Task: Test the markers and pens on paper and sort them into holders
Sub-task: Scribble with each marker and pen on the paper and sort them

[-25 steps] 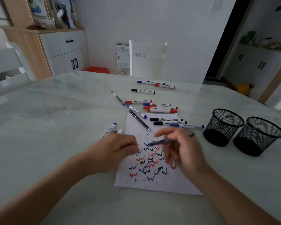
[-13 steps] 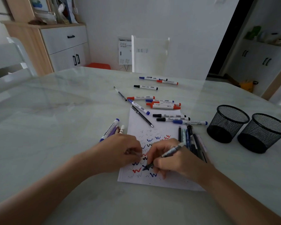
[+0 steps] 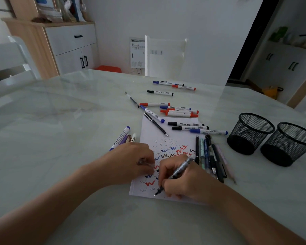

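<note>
A white sheet of paper (image 3: 152,133) covered in red, blue and black squiggles lies on the table. My right hand (image 3: 182,181) grips a dark pen (image 3: 177,172) with its tip touching the paper's near edge. My left hand (image 3: 131,161) rests on the paper's left side, fingers closed on a small clear pen cap (image 3: 146,162). Several whiteboard markers (image 3: 180,113) lie beyond the paper, and a row of pens (image 3: 210,156) lies on its right. Two black mesh holders (image 3: 250,133) (image 3: 288,144) stand at the right.
A few markers (image 3: 121,137) lie left of the paper behind my left hand. A thin pen (image 3: 132,99) and more markers (image 3: 173,84) lie farther back. A white chair (image 3: 164,55) stands past the table's far edge, another at far left.
My right hand has brought the pen down from above the paper and slid toward the near edge, tip now on the sheet. The left hand stays on the paper.
</note>
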